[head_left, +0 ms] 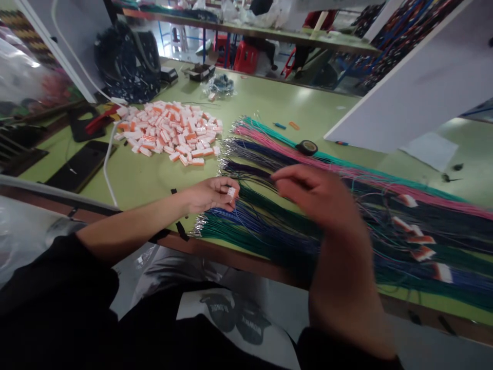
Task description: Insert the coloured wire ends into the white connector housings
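Observation:
My left hand (211, 196) is closed on a small white and orange connector housing (231, 191), pinched between thumb and fingers. A thin blue wire runs down from the housing. My right hand (318, 195) hovers over the wire bundles, blurred by motion, its fingers bent toward the dark wires (248, 169); whether it holds anything is unclear. Below my left hand lie blue wires (227, 216) and green wires (223, 234), with metal terminals at their left ends. Farther back are pink wires (254, 136) and teal wires (262, 127).
A heap of white and orange housings (173, 128) covers the table's left part. Black tape (307, 147) rests on the wires. Wired housings (421, 239) lie at right. A phone (79, 167), a dark bag (129, 64) and a white panel (400, 87) stand or lie around.

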`<act>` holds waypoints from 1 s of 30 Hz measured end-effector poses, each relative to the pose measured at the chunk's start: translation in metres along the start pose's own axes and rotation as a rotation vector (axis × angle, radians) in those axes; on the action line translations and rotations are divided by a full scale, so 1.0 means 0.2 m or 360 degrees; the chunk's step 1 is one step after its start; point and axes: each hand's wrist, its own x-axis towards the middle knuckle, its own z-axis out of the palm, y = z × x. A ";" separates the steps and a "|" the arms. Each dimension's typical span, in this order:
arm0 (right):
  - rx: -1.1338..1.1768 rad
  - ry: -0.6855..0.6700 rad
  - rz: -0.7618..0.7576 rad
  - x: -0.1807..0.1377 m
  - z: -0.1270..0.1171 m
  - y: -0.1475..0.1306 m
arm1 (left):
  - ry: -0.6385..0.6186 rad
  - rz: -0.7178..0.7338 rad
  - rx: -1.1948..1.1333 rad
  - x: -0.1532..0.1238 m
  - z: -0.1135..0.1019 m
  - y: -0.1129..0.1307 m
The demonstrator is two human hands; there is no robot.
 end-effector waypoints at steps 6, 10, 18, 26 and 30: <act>-0.0146 -0.0371 -0.0519 0.00 0.28 -0.08 | 0.0011 0.0010 0.0004 -0.02 0.01 0.02; -0.0025 -0.0282 -0.0275 0.04 0.24 0.00 | 0.0002 -0.0010 -0.0022 -0.01 0.01 0.01; -0.0063 -0.0386 -0.0196 0.06 0.22 0.05 | 0.0012 -0.0015 -0.0043 -0.01 0.01 0.01; -0.0243 -0.0378 -0.0145 0.06 0.26 0.04 | 0.0012 -0.0029 -0.0056 -0.01 0.00 0.00; -0.0412 -0.0408 -0.0016 0.06 0.27 0.00 | 0.0050 -0.0036 -0.0091 -0.01 0.01 0.00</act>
